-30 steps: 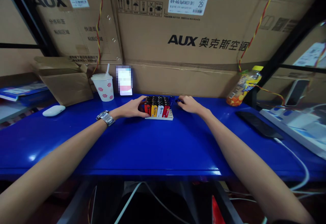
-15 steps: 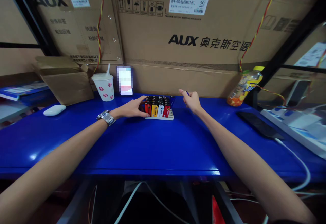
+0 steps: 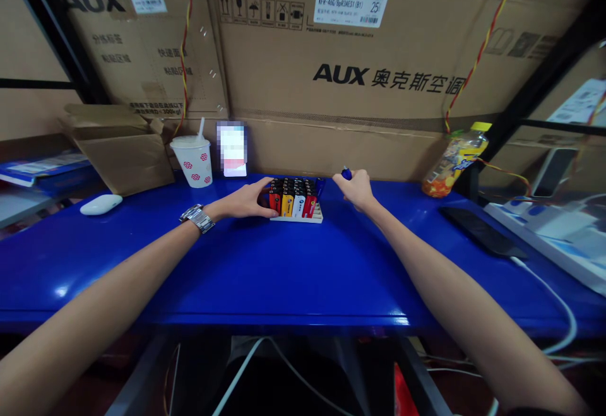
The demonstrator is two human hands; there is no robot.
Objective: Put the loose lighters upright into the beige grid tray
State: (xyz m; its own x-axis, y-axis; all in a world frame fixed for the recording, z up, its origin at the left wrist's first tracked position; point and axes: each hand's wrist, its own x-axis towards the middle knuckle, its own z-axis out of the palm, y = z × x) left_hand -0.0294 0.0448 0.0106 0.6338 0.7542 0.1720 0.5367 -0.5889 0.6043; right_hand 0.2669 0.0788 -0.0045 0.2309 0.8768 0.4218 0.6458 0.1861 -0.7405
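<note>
At the centre of the frame we see the left hand point(image 3: 246, 201) resting against a tray of lighters point(image 3: 296, 204) on the blue table point(image 3: 284, 271), while the right hand point(image 3: 357, 190) just right of it pinches a small blue lighter point(image 3: 347, 174).

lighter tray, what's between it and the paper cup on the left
In the head view, only the left hand, resting against the lighter tray, and bare blue table lie before the paper cup.

Bare tabletop point(image 3: 293, 264) before lighter tray point(image 3: 297, 216)
</note>
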